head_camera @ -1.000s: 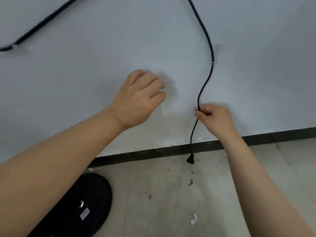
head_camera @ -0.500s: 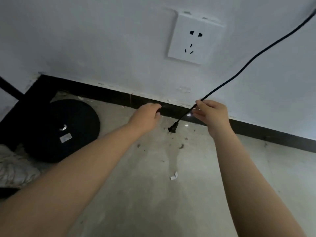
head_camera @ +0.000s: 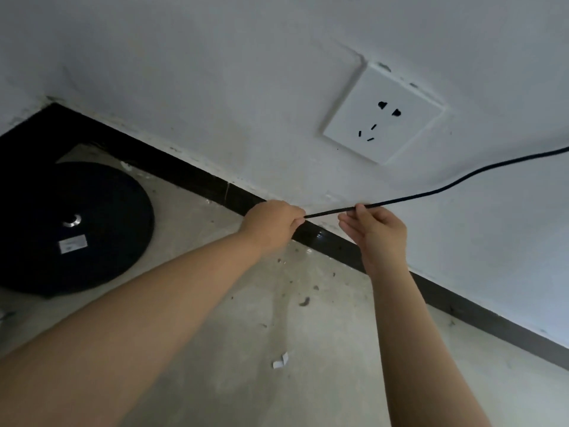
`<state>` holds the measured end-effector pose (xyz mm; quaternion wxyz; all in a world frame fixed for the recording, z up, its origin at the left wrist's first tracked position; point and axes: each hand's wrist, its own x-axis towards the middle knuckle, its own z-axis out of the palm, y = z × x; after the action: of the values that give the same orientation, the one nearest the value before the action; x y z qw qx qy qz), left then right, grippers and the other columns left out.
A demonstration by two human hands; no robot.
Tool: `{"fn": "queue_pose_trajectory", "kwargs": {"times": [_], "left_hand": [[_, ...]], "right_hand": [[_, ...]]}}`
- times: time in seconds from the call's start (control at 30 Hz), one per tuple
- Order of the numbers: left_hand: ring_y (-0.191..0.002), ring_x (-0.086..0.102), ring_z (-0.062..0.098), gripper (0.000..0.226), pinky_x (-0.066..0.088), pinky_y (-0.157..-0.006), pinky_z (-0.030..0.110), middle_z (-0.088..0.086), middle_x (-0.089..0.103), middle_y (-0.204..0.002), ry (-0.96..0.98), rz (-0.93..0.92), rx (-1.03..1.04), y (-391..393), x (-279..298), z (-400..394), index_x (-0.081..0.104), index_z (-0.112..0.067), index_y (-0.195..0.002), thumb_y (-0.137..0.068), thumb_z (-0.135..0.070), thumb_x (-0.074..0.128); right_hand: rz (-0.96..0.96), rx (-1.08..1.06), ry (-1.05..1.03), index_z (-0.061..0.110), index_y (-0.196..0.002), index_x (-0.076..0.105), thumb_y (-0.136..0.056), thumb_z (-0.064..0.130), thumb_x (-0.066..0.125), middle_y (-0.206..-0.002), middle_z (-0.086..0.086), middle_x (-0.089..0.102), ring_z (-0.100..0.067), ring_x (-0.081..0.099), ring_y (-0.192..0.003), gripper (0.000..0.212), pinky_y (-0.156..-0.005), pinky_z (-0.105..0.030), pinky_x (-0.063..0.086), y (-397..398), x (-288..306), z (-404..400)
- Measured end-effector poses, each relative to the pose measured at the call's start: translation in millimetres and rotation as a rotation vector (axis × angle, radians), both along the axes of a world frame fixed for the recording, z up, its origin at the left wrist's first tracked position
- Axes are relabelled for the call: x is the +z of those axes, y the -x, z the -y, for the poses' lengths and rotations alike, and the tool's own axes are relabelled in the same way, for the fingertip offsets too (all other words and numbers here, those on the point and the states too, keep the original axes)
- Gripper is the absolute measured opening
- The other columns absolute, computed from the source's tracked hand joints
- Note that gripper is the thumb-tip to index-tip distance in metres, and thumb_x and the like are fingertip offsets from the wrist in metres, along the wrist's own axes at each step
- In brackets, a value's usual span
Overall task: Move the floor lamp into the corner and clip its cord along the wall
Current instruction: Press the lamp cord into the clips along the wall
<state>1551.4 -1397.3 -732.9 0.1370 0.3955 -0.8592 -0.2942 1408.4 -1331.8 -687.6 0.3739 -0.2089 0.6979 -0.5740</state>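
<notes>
Left hand (head_camera: 271,224) fisted shut around the end of the black lamp cord (head_camera: 431,191); the plug is hidden inside the fist, can't see it. Right hand (head_camera: 374,232) sits just beside it, thumb and index pinching the cord from above, the other fingers (head_camera: 349,228) loosely curled under and not touching it. Short stretch of cord between the 2 hands is straight and taut. Past the right hand the cord rises in a shallow curve and exits the right edge of frame, passing in front of the white wall (head_camera: 215,72); can't tell if it touches the wall.

White wall socket (head_camera: 383,114) up and right of the hands, 5 holes (2 upper, 3 lower), nothing plugged in. Both hands are low, at about the level of the black baseboard (head_camera: 462,306) that runs diagonally along the wall foot.

Round black floor lamp base (head_camera: 74,226) sits on the floor at left, in the corner where the 2 baseboard runs meet, well apart from the hands. It has a metal fitting at center and a white label (head_camera: 72,244) below that. Pole not in view.

Grey concrete floor (head_camera: 277,396), dusty, dark debris specks (head_camera: 304,301) near the baseboard. 1 small white paper scrap (head_camera: 280,362) lies on the floor between the forearms.
</notes>
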Motion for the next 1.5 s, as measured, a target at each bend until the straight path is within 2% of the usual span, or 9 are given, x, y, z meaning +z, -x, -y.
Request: {"fn": "queue_pose_trajectory", "kwargs": {"times": [0.2,0.43,0.7,0.83,0.97,1.17,1.27,1.4,1.5], "left_hand": [[-0.080,0.060,0.028,0.017,0.035,-0.055,0.026,0.014,0.068,-0.087,0.231,0.154,0.058,12,1,1,0.062,-0.004,-0.090,-0.089,0.001,0.046],[-0.061,0.049,0.028,0.016,0.006,-0.041,0.018,0.020,0.066,-0.071,0.186,0.039,0.213,25,-5,0,0.062,0.002,-0.071,-0.079,0.011,0.051],[-0.079,0.061,0.031,0.017,0.030,-0.048,0.024,0.018,0.069,-0.085,0.157,0.032,0.244,37,-8,4,0.065,0.001,-0.084,-0.088,0.003,0.049],[-0.089,0.060,0.031,0.011,0.047,-0.070,0.033,0.016,0.067,-0.097,0.201,0.090,0.147,31,-3,14,0.061,-0.001,-0.096,-0.088,-0.001,0.053],[-0.082,0.060,0.035,0.013,0.045,-0.062,0.033,0.020,0.065,-0.092,0.228,-0.061,0.228,20,4,12,0.056,0.001,-0.098,-0.085,0.000,0.057],[-0.079,0.066,0.032,0.032,0.051,-0.069,0.031,0.014,0.061,-0.086,-0.216,-0.443,0.475,32,20,1,0.041,0.000,-0.113,-0.086,0.003,0.058],[-0.078,0.059,0.024,0.038,0.047,-0.070,0.028,0.008,0.053,-0.086,-0.311,-0.388,0.485,32,23,1,0.038,-0.002,-0.118,-0.086,0.004,0.059],[-0.066,0.050,0.008,0.045,0.041,-0.059,0.016,0.002,0.049,-0.097,-0.375,-0.252,0.415,30,27,-3,0.036,-0.007,-0.126,-0.086,0.000,0.057],[-0.088,0.049,0.011,0.056,0.037,-0.076,0.019,0.008,0.051,-0.116,-0.439,-0.191,0.371,28,31,-7,0.027,-0.009,-0.135,-0.088,-0.006,0.057]], "right_hand": [[-0.102,-0.097,0.007,0.009,-0.058,0.057,-0.085,0.003,0.057,-0.062,-0.008,0.058,-0.003,0.064,-0.042,0.027,-0.046,-0.012,0.055,0,-5,7],[-0.401,-0.192,0.033,0.007,-0.070,0.057,-0.087,0.010,0.055,-0.058,-0.001,0.058,-0.006,0.062,-0.052,0.017,-0.044,-0.006,0.050,-8,-25,11],[-0.524,-0.239,0.027,0.009,-0.073,0.054,-0.087,0.011,0.054,-0.072,-0.014,0.060,-0.008,0.059,-0.054,0.015,-0.041,-0.006,0.049,-4,-38,9],[-0.431,-0.307,0.018,0.008,-0.073,0.054,-0.088,0.010,0.053,-0.062,0.002,0.054,-0.006,0.059,-0.053,0.015,-0.038,-0.006,0.048,1,-38,4],[-0.283,-0.406,-0.018,0.006,-0.080,0.051,-0.089,0.009,0.049,-0.067,0.003,0.051,-0.009,0.059,-0.055,0.010,-0.037,-0.009,0.050,15,-38,-5],[-0.193,-0.352,-0.092,0.009,-0.072,0.052,-0.092,0.015,0.047,-0.066,0.000,0.053,-0.009,0.058,-0.054,0.021,-0.038,-0.011,0.051,19,-36,-12],[-0.085,-0.290,-0.163,0.016,-0.063,0.051,-0.092,0.016,0.047,-0.065,-0.002,0.054,-0.013,0.057,-0.052,0.029,-0.045,-0.019,0.055,17,-34,-15],[0.044,-0.069,-0.302,0.012,-0.073,0.055,-0.091,0.018,0.048,-0.070,-0.003,0.055,-0.014,0.056,-0.059,0.021,-0.048,-0.022,0.052,11,-36,-25],[0.100,0.181,-0.450,0.007,-0.089,0.056,-0.091,0.018,0.049,-0.074,-0.002,0.056,-0.014,0.057,-0.062,0.013,-0.052,-0.022,0.052,4,-36,-32]]}}
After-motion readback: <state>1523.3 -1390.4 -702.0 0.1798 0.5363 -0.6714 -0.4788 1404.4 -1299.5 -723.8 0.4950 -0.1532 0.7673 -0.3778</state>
